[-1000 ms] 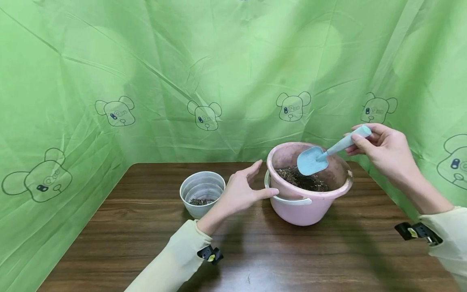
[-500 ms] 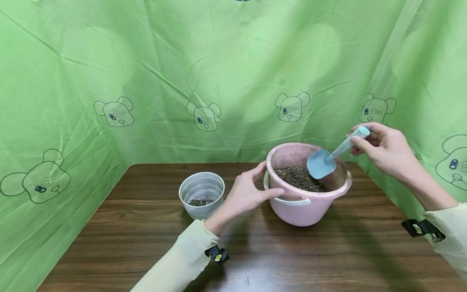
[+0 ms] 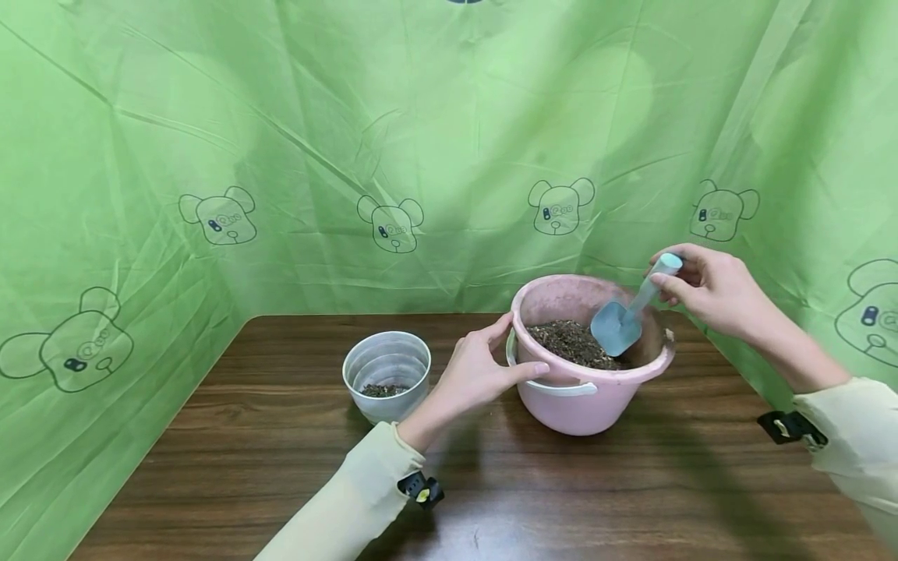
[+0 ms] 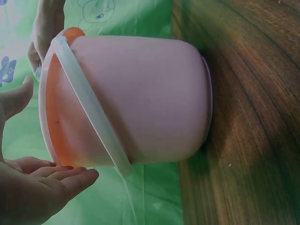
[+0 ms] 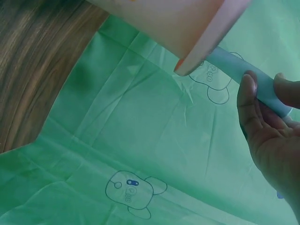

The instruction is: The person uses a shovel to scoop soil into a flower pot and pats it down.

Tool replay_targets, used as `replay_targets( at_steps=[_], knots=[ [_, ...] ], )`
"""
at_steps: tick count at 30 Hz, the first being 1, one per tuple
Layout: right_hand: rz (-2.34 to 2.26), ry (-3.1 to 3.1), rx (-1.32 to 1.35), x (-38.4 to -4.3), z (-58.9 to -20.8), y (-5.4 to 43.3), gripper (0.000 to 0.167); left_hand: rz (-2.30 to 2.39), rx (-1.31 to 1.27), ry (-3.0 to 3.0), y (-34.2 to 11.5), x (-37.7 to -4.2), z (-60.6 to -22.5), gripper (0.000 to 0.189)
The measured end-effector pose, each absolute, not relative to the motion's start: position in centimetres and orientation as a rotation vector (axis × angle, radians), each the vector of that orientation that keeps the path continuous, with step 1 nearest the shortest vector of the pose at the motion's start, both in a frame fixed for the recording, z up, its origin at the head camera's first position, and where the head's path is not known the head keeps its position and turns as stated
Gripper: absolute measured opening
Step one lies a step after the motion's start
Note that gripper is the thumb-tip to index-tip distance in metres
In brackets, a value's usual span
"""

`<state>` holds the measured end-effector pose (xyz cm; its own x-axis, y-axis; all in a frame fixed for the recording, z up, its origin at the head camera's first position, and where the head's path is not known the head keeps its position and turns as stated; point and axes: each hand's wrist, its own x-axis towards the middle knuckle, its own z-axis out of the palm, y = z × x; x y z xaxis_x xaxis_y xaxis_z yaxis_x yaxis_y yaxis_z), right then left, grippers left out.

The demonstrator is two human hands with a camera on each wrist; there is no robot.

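A pink bucket (image 3: 571,409) with a pale handle (image 4: 93,110) stands on the table, with dark soil (image 3: 570,343) in it. My left hand (image 3: 471,375) touches the bucket's left rim; in the left wrist view its fingers are extended and the thumb is spread apart. From the right, my right hand (image 3: 722,292) pinches the grip of a light blue hand trowel (image 3: 617,327) between thumb and fingers. The trowel's blade points down inside the bucket, close over the soil; whether its tip touches soil I cannot tell. A grey-white pot (image 3: 386,401) left of my left hand holds a little soil (image 3: 382,390).
The wooden table (image 3: 281,467) has green cloth walls (image 3: 449,140) with bear drawings at its back and sides. A black strap device (image 3: 421,489) is on my left sleeve, and another black device (image 3: 789,428) on the right one.
The trowel has tilted steeper and its blade has sunk lower into the bucket. My right hand has moved slightly left and down. The left hand has come against the bucket's rim.
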<state>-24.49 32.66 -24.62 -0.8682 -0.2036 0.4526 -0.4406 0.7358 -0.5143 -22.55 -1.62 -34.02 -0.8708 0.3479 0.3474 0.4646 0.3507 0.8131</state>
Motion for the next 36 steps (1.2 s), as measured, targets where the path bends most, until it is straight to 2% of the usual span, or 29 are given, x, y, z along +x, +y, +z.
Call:
replay_targets(
  at_steps=[9, 26, 36],
  knots=[
    [0.936, -2.692, 0.573, -24.9, -25.6, 32.1, 0.024, -1.52, -0.74, -2.514, -1.4, -22.5, -34.0, 0.093],
    [0.954, -2.751, 0.628, -25.1, -24.9, 31.9, 0.017, -1.509, -0.724, -2.491, -1.0, -22.7, -34.1, 0.093],
    [1.115, -2.835, 0.473, -25.1, -25.0, 31.0, 0.026, -1.514, -0.66, -2.51, -0.9, -22.6, -34.1, 0.097]
  ],
)
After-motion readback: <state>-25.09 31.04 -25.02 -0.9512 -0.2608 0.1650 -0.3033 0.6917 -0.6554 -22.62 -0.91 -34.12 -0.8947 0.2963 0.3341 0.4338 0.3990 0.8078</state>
